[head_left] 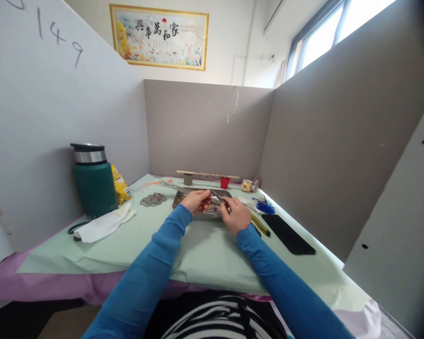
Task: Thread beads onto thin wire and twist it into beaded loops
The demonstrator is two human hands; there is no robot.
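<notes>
Both my hands meet over a shallow metal tray (226, 192) in the middle of the table. My left hand (197, 201) pinches a small beaded piece (213, 207) between its fingertips. My right hand (236, 215) grips thin metal pliers (219, 197) whose tips point at that piece. The piece is small and mostly hidden by my fingers. A pile of silvery rings (153, 199) lies left of the tray.
A green thermos (93, 181) and a yellow packet (120, 185) stand at the left wall, a white cloth (105, 224) in front. A black phone (287, 234), yellow-handled tool (260, 225) and blue feather (265, 206) lie right. A stick (207, 175) rests across two small cups at the back.
</notes>
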